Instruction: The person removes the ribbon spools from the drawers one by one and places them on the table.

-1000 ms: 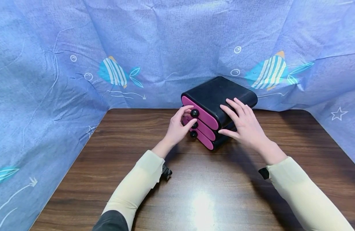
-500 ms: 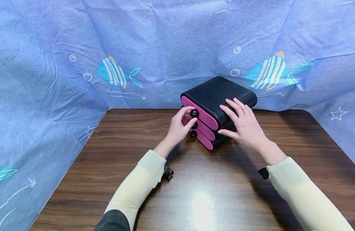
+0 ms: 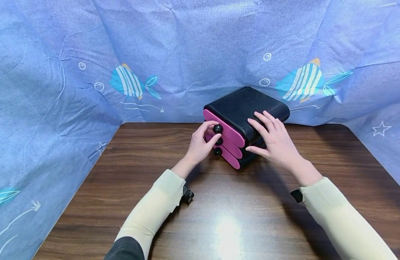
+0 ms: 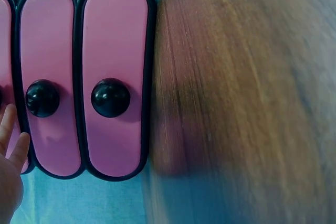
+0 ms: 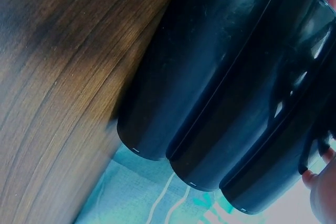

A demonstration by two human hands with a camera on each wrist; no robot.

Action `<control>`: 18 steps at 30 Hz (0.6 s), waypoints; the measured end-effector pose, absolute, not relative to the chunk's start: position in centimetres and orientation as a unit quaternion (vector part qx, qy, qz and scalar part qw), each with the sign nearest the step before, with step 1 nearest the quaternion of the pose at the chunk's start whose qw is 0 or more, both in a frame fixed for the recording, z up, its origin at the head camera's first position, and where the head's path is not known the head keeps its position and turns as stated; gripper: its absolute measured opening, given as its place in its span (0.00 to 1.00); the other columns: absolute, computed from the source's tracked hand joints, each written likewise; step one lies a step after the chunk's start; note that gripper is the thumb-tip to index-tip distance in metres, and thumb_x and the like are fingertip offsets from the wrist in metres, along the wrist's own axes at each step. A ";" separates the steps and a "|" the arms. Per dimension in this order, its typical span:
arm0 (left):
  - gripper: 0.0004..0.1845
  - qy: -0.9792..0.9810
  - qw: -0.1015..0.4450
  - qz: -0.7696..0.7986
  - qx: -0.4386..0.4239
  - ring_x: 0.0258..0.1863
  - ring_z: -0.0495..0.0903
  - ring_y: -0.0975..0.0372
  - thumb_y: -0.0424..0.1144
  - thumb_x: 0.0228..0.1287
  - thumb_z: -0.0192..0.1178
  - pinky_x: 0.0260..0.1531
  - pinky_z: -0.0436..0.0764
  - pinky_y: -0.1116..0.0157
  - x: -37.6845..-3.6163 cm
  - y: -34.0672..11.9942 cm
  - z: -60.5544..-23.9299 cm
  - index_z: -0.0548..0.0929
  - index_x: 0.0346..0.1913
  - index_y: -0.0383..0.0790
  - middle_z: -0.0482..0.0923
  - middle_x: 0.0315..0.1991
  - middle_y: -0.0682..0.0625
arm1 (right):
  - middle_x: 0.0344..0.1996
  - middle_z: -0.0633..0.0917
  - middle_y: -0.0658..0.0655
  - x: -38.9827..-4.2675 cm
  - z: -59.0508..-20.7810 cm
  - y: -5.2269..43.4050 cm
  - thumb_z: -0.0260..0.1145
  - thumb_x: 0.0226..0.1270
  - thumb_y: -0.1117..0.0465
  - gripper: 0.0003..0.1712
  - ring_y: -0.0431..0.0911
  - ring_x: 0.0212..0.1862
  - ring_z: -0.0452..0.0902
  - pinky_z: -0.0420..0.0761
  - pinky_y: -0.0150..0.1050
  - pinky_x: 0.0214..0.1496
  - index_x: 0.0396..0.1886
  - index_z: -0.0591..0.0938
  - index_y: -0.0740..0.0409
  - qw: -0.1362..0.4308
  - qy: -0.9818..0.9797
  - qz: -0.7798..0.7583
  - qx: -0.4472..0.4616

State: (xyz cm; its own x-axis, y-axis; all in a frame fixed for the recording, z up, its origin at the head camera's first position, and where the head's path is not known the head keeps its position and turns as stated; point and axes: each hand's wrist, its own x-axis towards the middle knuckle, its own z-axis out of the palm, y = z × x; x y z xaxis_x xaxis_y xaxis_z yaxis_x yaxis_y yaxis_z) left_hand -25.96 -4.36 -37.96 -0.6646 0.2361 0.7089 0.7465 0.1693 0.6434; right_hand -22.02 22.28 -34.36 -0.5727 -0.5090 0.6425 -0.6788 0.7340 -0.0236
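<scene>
A small black drawer unit [image 3: 240,106] with three stacked pink drawer fronts stands angled at the back of the table. My left hand [image 3: 199,143] pinches the round black knob [image 3: 217,129] of the top drawer [image 3: 231,133], whose front sits slightly out from the case. In the left wrist view the middle knob [image 4: 43,98] and bottom knob [image 4: 111,97] are untouched. My right hand [image 3: 278,141] rests spread on the unit's top near its right edge, thumb lower along the side. The right wrist view shows the unit's black side [image 5: 226,87] and that hand's fingertips at the case.
A brown wood-grain table [image 3: 174,224] carries the unit near its back edge. Behind it hangs a blue cloth [image 3: 200,43] printed with fish, close to the unit's rear corner. Black wrist cameras sit under both sleeves.
The top drawer's pink front has come slightly out of the case, toward the lower left, with my left hand at its knob. My right hand has stayed in place.
</scene>
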 end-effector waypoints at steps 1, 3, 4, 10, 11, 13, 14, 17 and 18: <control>0.18 -0.729 0.232 -0.549 -0.338 0.38 0.80 0.59 0.29 0.62 0.65 0.39 0.79 0.54 -25.9 -4.5 -38.0 0.76 0.54 0.34 0.80 0.40 0.44 | 0.70 0.62 0.62 -22.0 -34.4 22.3 0.46 0.62 0.23 0.49 0.61 0.72 0.51 0.55 0.64 0.65 0.71 0.65 0.52 0.314 -0.877 0.135 0.339; 0.17 -0.728 0.228 -0.551 -0.339 0.38 0.79 0.60 0.30 0.63 0.65 0.39 0.79 0.55 -25.8 -4.7 -38.0 0.76 0.54 0.35 0.79 0.40 0.45 | 0.71 0.62 0.62 -22.0 -34.4 22.3 0.46 0.62 0.23 0.49 0.61 0.72 0.50 0.54 0.64 0.66 0.71 0.65 0.52 0.313 -0.877 0.137 0.338; 0.17 -0.728 0.227 -0.552 -0.338 0.38 0.79 0.60 0.30 0.63 0.65 0.39 0.79 0.55 -25.7 -4.8 -37.9 0.76 0.54 0.35 0.79 0.40 0.45 | 0.71 0.62 0.62 -22.0 -34.4 22.3 0.46 0.62 0.23 0.49 0.61 0.72 0.50 0.54 0.64 0.66 0.71 0.65 0.52 0.312 -0.877 0.137 0.338; 0.18 -0.728 0.224 -0.552 -0.340 0.38 0.79 0.58 0.28 0.62 0.65 0.38 0.79 0.51 -25.0 -5.6 -37.8 0.75 0.54 0.34 0.79 0.39 0.44 | 0.71 0.62 0.62 -22.0 -34.4 22.4 0.46 0.63 0.23 0.49 0.61 0.72 0.50 0.55 0.64 0.65 0.71 0.65 0.52 0.314 -0.876 0.137 0.338; 0.18 -0.728 0.222 -0.552 -0.341 0.39 0.79 0.58 0.28 0.62 0.65 0.39 0.79 0.51 -24.9 -5.7 -37.8 0.75 0.54 0.34 0.79 0.39 0.44 | 0.70 0.62 0.62 -22.0 -34.4 22.4 0.46 0.63 0.23 0.49 0.61 0.72 0.50 0.55 0.64 0.65 0.71 0.65 0.52 0.315 -0.876 0.137 0.338; 0.18 -0.728 0.220 -0.552 -0.342 0.39 0.79 0.56 0.28 0.62 0.65 0.40 0.79 0.51 -24.7 -6.0 -37.8 0.75 0.54 0.34 0.79 0.39 0.44 | 0.71 0.62 0.62 -22.0 -34.4 22.4 0.46 0.63 0.23 0.49 0.60 0.72 0.50 0.55 0.64 0.65 0.71 0.65 0.52 0.315 -0.876 0.138 0.338; 0.18 -0.727 0.220 -0.552 -0.343 0.39 0.79 0.56 0.28 0.62 0.65 0.41 0.79 0.52 -24.7 -6.2 -37.9 0.75 0.54 0.34 0.80 0.39 0.43 | 0.71 0.62 0.62 -22.0 -34.4 22.4 0.46 0.63 0.23 0.49 0.60 0.72 0.50 0.55 0.64 0.65 0.71 0.65 0.52 0.315 -0.876 0.138 0.337; 0.18 -0.729 0.219 -0.549 -0.346 0.39 0.79 0.52 0.26 0.61 0.64 0.42 0.79 0.50 -23.6 -6.6 -37.0 0.74 0.54 0.30 0.79 0.40 0.40 | 0.71 0.62 0.61 -22.0 -34.4 22.4 0.47 0.62 0.23 0.49 0.60 0.72 0.50 0.54 0.64 0.66 0.71 0.65 0.52 0.313 -0.877 0.140 0.338; 0.18 -0.729 0.220 -0.547 -0.347 0.39 0.79 0.50 0.24 0.61 0.64 0.41 0.79 0.48 -23.1 -6.8 -36.6 0.74 0.53 0.29 0.79 0.40 0.39 | 0.71 0.62 0.61 -22.0 -34.4 22.4 0.47 0.62 0.23 0.49 0.60 0.72 0.50 0.54 0.63 0.66 0.71 0.65 0.52 0.312 -0.877 0.140 0.338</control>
State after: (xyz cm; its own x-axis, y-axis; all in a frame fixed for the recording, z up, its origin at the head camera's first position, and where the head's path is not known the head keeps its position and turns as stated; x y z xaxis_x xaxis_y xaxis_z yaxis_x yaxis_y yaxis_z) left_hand -23.09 -6.78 -36.60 -0.6616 0.2658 0.7012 0.7476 0.1607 0.6444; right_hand -22.02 22.40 -34.44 -0.5772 -0.5049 0.6418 -0.6794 0.7330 -0.0344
